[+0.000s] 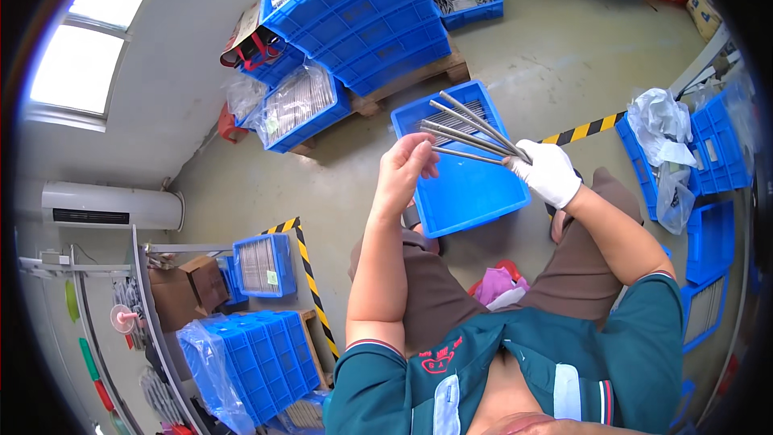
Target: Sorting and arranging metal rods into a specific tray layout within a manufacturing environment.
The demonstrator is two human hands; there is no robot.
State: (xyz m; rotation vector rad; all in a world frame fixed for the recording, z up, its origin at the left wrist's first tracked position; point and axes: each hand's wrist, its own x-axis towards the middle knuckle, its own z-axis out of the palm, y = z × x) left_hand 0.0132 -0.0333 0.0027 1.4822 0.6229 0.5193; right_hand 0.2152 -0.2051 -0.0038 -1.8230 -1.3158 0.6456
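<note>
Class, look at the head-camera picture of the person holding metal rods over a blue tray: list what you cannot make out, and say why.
- Rod ends inside the gloved right hand: the glove hides them.
- Exact count of the metal rods: they overlap.
- Whether the bare left hand touches a rod: too small.
- Blue tray, near corner: the left hand covers it.
- Stacked crates' contents: covered by plastic.

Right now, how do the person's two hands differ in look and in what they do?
The right hand wears a white glove; the left hand is bare. The right hand grips a fanned bundle of thin grey metal rods by one end; the left hand pinches the tip of only one rod. Both are raised above the blue crate resting on the knees.
</note>
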